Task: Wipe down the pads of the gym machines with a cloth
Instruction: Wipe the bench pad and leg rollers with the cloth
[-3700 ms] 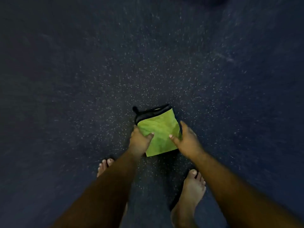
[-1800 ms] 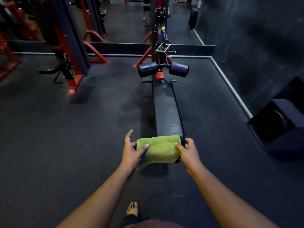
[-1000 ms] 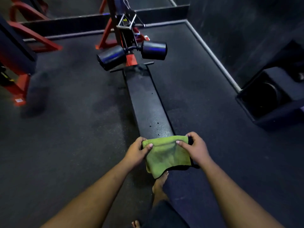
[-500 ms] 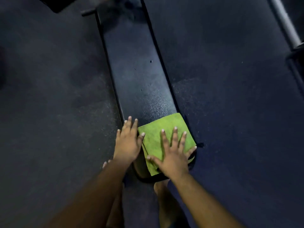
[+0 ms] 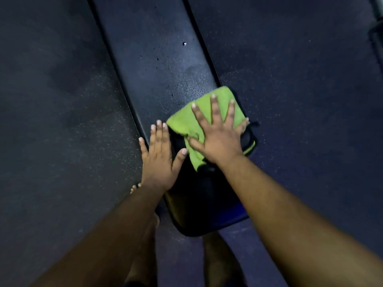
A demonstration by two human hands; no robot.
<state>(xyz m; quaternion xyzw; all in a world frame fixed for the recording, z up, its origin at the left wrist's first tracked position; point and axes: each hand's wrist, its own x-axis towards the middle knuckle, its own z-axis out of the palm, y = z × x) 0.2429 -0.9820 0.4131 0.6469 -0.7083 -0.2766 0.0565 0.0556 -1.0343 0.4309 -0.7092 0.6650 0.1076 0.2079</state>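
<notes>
On the near end of a long black bench pad [image 5: 165, 65], the right hand [image 5: 217, 139] presses a green cloth [image 5: 186, 121] with fingers spread; the left hand [image 5: 159, 158] rests flat beside it. The cloth overhangs the edge and could slip off.

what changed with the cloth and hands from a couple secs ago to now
Both hands let go of the green cloth they had pinched in the air. The right hand now presses it flat on the bench pad, further up than half a second ago; the left hand rests flat on the pad's edge. The cloth stays folded.
</notes>
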